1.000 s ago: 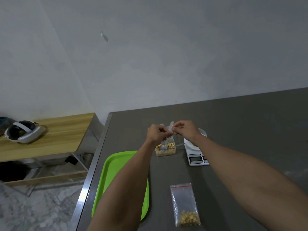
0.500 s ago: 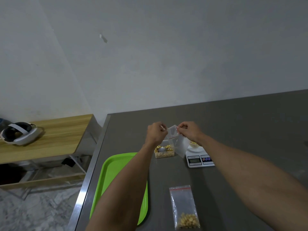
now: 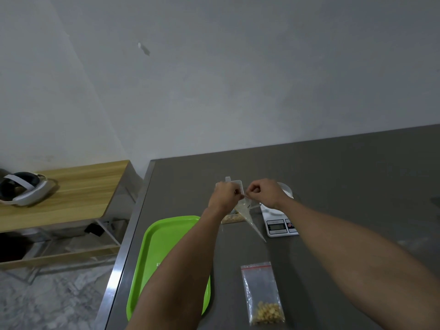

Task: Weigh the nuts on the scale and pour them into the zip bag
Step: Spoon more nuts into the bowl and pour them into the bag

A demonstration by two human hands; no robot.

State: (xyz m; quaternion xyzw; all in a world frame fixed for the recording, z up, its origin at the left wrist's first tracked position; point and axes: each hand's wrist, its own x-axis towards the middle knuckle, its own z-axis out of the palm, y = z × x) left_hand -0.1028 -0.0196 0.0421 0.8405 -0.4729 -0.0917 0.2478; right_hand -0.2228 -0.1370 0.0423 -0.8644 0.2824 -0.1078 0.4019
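My left hand (image 3: 225, 195) and my right hand (image 3: 265, 192) both pinch the top edge of an empty clear zip bag (image 3: 250, 216), which hangs between them above the table. Behind and below the bag stands a clear container of nuts (image 3: 232, 219), mostly hidden by my left wrist. A white digital scale (image 3: 278, 226) sits to the right with a clear bowl (image 3: 287, 190) on it, partly hidden by my right hand. Nearer to me lies a second zip bag (image 3: 262, 292) with a red strip, holding nuts at its bottom.
A lime green tray (image 3: 164, 253) lies at the left of the grey table (image 3: 357, 186), under my left forearm. The table's metal edge (image 3: 126, 246) runs along the left. A wooden side table (image 3: 78, 194) with a headset (image 3: 23, 189) stands further left.
The camera view has tilted a little. My hands have drawn closer together at the bag's top edge, and the bag now hangs down lower and to the right.
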